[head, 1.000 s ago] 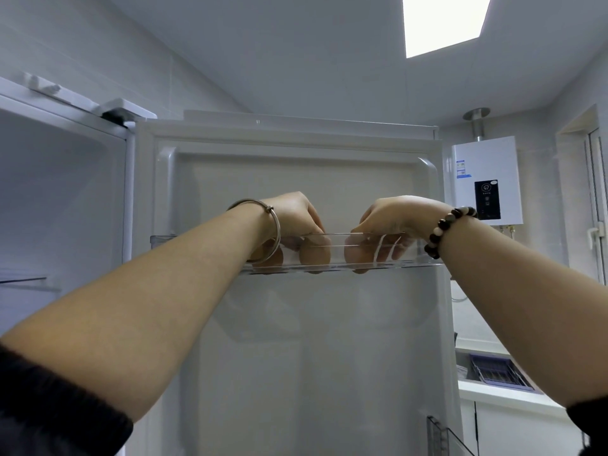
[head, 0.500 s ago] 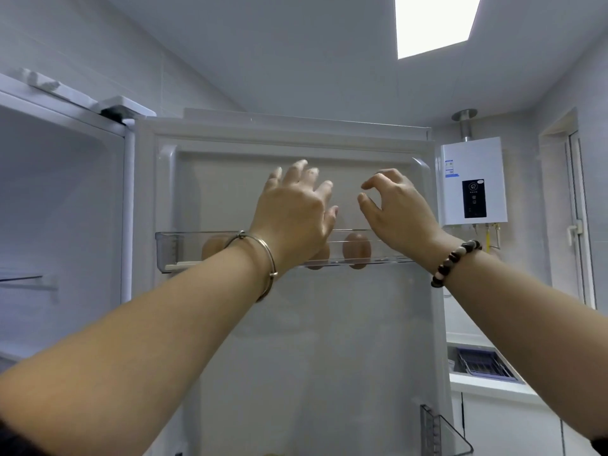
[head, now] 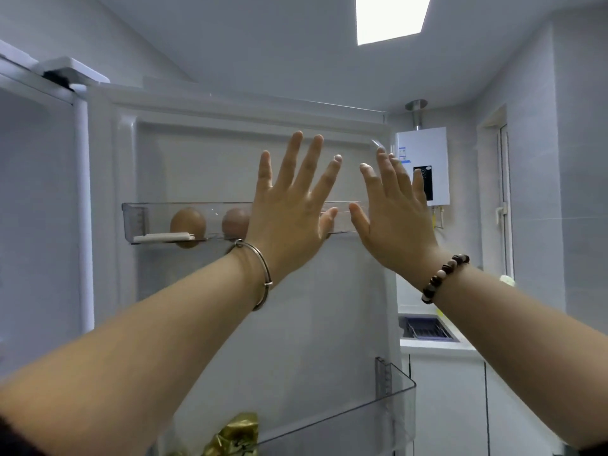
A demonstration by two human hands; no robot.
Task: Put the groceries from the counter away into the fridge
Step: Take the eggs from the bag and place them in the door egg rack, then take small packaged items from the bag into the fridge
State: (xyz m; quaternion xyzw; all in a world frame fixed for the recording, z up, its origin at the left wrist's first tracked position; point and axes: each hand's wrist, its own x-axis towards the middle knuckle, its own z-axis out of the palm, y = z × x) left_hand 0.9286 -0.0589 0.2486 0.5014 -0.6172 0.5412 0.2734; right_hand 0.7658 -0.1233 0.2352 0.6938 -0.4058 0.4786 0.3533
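The fridge door (head: pixel 204 159) stands open in front of me, its inner side facing me. A clear top door shelf (head: pixel 138 222) holds brown eggs: one egg (head: pixel 187 223) at the left and a second egg (head: pixel 235 223) beside it, others hidden behind my hands. My left hand (head: pixel 289 212) is raised in front of the shelf with fingers spread straight, holding nothing. My right hand (head: pixel 394 215) is up beside it, fingers straight, also empty.
A lower clear door bin (head: pixel 378 419) holds a crinkled gold package (head: pixel 233 436). The fridge compartment (head: pixel 36 225) opens at the left. A white water heater (head: pixel 424 166) hangs on the right wall above a counter (head: pixel 437 343) with a dish rack (head: pixel 424 330).
Both hands came up out of the top door shelf, leaving eggs in it, and their fingers have spread straight. The view has tilted down, showing the lower bin.
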